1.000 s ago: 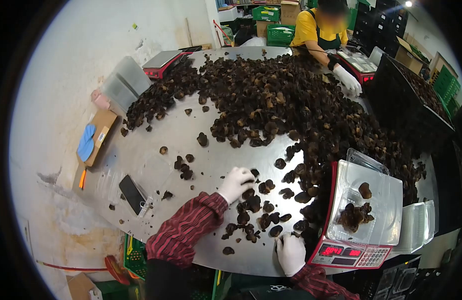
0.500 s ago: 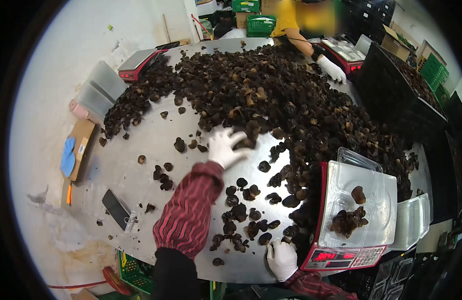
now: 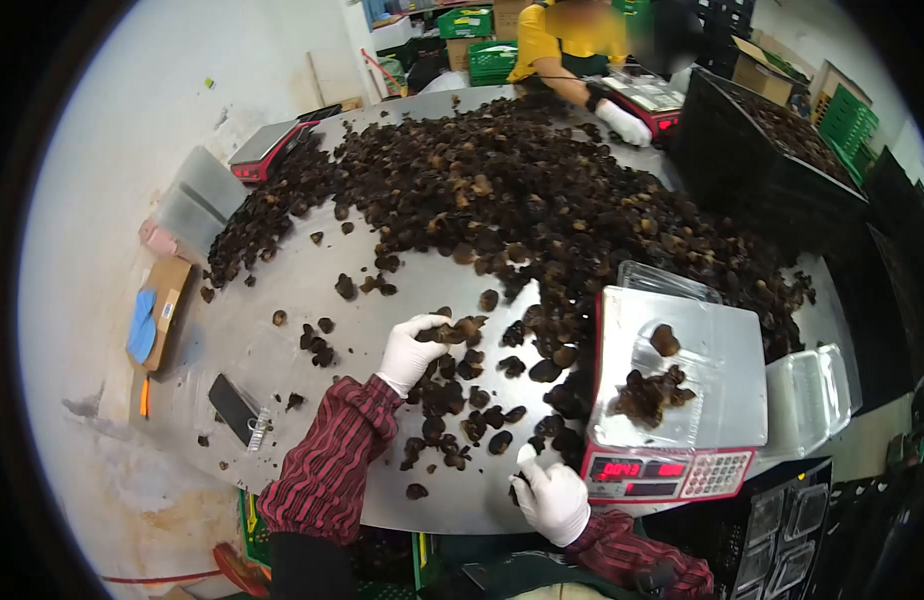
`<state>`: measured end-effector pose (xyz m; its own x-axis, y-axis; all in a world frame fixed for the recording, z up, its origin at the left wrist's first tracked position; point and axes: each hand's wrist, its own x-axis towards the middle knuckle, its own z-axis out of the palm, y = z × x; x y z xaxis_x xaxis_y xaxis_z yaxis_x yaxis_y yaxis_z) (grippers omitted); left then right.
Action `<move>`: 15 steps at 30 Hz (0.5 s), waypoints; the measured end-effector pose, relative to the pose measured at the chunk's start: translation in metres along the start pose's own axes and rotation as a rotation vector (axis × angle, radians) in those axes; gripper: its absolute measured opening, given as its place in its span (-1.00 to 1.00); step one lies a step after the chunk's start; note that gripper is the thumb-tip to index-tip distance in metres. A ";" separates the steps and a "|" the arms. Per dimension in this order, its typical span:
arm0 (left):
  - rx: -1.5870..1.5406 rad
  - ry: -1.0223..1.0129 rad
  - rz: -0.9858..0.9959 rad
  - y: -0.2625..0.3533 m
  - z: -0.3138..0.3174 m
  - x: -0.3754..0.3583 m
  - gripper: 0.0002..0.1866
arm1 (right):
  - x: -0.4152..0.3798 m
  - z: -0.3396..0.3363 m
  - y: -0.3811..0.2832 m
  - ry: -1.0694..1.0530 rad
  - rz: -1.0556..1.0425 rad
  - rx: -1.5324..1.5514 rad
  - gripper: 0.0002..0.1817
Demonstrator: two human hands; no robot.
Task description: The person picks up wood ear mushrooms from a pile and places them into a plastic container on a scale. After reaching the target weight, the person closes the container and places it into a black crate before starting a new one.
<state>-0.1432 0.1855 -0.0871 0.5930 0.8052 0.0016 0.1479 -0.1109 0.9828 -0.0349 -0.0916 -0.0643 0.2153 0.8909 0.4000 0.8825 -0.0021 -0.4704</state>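
Note:
My left hand point(image 3: 414, 352), in a white glove, pinches a few dark brown wood ear mushrooms point(image 3: 460, 331) above the steel table. Below and beside it lie loose wood ears point(image 3: 442, 398). My right hand point(image 3: 556, 502), also gloved, is at the table's near edge, fingers curled, with a small dark piece, apparently wood ear, showing at the fingertips. Just right of it stands a red digital scale point(image 3: 672, 474), its display lit. On the scale is a clear plastic tray point(image 3: 717, 345) holding a clump of wood ears point(image 3: 650, 396) and one separate piece point(image 3: 665, 340).
A large wood ear heap point(image 3: 482, 180) covers the table's far side. Clear trays point(image 3: 810, 395) stand right of the scale. A phone point(image 3: 234, 410) lies at left, near a cardboard box point(image 3: 168, 310). Across the table, a co-worker's gloved hand point(image 3: 624, 124) rests beside another scale point(image 3: 650, 100).
My left hand has come back from the heap's edge toward me and closed on wood ears. My right hand has turned, lifting a finger. The whole view has shifted slightly.

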 end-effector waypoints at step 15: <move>0.201 -0.416 0.756 0.161 0.218 -0.041 -0.59 | 0.003 -0.151 0.077 0.449 0.512 0.399 -0.25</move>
<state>0.0292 0.0075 0.0310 0.8225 0.2018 0.5318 -0.2873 -0.6595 0.6946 0.0972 -0.1573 0.0191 0.7775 0.5544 0.2968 0.4294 -0.1232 -0.8947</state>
